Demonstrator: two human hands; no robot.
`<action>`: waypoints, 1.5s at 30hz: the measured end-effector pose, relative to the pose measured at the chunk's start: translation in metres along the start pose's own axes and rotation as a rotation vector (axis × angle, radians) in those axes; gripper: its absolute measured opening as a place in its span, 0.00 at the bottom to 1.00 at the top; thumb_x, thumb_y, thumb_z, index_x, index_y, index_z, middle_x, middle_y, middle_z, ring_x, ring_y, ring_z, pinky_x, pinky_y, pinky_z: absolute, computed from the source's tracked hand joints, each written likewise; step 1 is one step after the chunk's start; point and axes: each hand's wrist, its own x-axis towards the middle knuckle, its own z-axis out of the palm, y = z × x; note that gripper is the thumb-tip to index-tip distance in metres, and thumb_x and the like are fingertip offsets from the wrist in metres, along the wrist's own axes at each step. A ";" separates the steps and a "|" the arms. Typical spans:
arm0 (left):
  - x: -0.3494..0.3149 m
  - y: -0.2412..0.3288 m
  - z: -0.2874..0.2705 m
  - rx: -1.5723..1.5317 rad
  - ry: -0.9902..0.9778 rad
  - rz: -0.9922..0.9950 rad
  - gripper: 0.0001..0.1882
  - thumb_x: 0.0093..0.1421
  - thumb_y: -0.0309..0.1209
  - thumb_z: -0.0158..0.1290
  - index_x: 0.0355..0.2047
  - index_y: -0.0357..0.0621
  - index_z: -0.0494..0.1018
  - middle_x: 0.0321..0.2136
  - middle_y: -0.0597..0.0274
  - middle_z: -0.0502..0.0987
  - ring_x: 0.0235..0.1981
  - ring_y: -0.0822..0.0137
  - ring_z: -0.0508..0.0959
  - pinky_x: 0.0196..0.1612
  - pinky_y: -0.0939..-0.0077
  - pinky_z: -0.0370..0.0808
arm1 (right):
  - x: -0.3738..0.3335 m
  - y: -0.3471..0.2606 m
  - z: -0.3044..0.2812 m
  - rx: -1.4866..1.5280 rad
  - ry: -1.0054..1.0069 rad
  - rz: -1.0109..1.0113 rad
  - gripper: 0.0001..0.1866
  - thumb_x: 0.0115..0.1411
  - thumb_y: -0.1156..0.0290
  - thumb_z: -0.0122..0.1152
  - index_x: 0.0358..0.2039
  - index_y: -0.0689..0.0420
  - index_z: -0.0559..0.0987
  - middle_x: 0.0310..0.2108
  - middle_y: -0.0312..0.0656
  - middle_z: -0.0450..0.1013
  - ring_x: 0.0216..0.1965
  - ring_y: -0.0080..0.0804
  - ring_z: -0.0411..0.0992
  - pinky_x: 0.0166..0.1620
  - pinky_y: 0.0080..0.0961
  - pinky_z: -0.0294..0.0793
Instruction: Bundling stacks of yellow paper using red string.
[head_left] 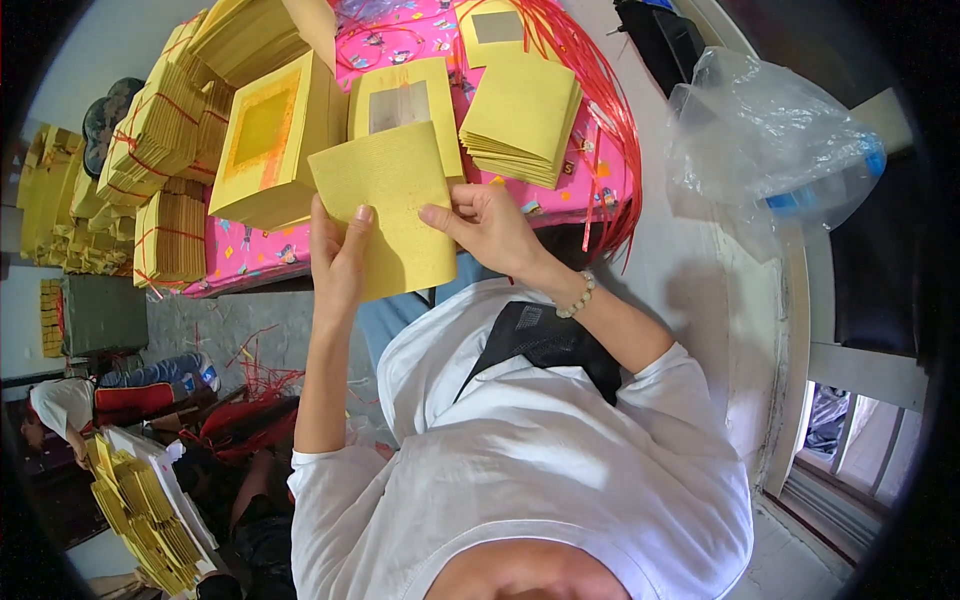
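Note:
Between my two hands I hold a yellow paper sheet (395,215), with what looks like a fold near its right side. My left hand (340,245) grips its left edge, thumb on top and fingers behind. On the right edge, my right hand (488,225) pinches the paper between thumb and curled fingers. Just beyond it lies a stack of yellow paper (430,85) with a silver square on top, partly covered by the sheet. To the right rests a pile of folded yellow papers (520,115). A tall block of yellow paper (270,145) with a gold and orange square stands at left.
A pink patterned cloth (245,245) covers the table. Tied yellow bundles (160,135) pile up at left. Red plastic strings (615,150) hang over the right edge. A clear plastic bag (775,140) is at far right. Another person (65,410) holds yellow papers at lower left.

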 end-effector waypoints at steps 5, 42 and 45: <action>-0.001 -0.005 -0.001 0.034 -0.001 0.057 0.16 0.64 0.26 0.47 0.51 0.39 0.60 0.42 0.60 0.72 0.43 0.74 0.71 0.45 0.79 0.69 | -0.005 -0.007 0.000 -0.056 -0.009 0.065 0.14 0.61 0.69 0.58 0.42 0.67 0.76 0.33 0.38 0.77 0.34 0.16 0.73 0.35 0.15 0.73; 0.065 0.009 0.046 0.037 -0.311 -0.054 0.20 0.61 0.27 0.51 0.53 0.36 0.62 0.43 0.59 0.73 0.43 0.72 0.72 0.46 0.77 0.69 | 0.017 -0.034 -0.073 0.039 0.149 -0.093 0.13 0.60 0.69 0.59 0.40 0.64 0.71 0.32 0.38 0.73 0.31 0.18 0.72 0.35 0.15 0.72; 0.111 0.003 0.068 0.113 -0.373 -0.019 0.21 0.58 0.32 0.55 0.48 0.34 0.66 0.38 0.58 0.76 0.39 0.69 0.76 0.42 0.75 0.72 | 0.036 -0.046 -0.089 0.080 0.228 -0.090 0.13 0.60 0.68 0.59 0.40 0.63 0.71 0.31 0.38 0.74 0.29 0.19 0.73 0.33 0.15 0.72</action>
